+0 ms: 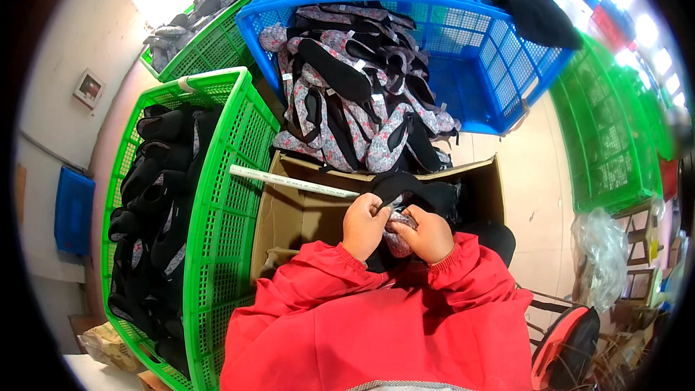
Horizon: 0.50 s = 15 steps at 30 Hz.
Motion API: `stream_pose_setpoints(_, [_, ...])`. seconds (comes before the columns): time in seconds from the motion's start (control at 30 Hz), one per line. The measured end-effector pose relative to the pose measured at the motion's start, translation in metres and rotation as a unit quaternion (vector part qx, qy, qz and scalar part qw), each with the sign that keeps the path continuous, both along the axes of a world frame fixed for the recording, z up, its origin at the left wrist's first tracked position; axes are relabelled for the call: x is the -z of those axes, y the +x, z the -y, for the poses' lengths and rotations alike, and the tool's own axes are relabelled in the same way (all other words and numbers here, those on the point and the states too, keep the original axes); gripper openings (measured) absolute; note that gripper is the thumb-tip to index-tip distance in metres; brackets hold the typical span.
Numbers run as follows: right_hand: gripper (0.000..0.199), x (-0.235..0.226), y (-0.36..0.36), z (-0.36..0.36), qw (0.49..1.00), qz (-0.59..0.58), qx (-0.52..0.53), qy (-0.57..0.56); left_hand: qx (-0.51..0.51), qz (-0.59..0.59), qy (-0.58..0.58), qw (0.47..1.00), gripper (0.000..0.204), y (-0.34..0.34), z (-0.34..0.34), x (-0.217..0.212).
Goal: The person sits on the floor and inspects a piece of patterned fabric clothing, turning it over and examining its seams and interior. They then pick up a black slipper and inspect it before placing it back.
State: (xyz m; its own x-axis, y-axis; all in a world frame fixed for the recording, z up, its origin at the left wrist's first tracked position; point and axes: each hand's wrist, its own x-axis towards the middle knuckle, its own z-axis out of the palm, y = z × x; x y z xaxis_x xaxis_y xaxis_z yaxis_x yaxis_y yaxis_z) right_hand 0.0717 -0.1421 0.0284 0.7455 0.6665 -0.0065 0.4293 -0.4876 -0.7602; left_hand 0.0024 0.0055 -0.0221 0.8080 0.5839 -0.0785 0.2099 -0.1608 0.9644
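Observation:
Both my hands meet over an open cardboard box [289,210], in red sleeves. My left hand [364,224] and my right hand [428,234] together grip one floral fabric shoe upper [397,235] with black lining and a black strap rising from it. Just beyond my hands, a pile of the same floral and black uppers [347,94] spills from a blue plastic crate [478,58] toward the box. A white stick [289,182] lies across the box's far left corner.
A green plastic crate [224,195] full of black uppers stands at my left. More green crates [608,145] stand at the right and back left. A clear plastic bag [604,246] and a red and black object [565,344] lie at lower right.

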Motion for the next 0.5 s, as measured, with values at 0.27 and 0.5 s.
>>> stream_pose_setpoints(0.27, [0.027, 0.013, 0.043, -0.027, 0.998, -0.02, -0.052, -0.028, 0.027, 0.051, 0.195, 0.979, 0.007, 0.004, -0.002, -0.029])
stream_pose_setpoints(0.5, [0.022, 0.048, 0.074, -0.028, 0.914, -0.39, 0.025, 0.11, 0.0, -0.002, -0.136, 0.991, 0.012, -0.005, -0.001, 0.001])
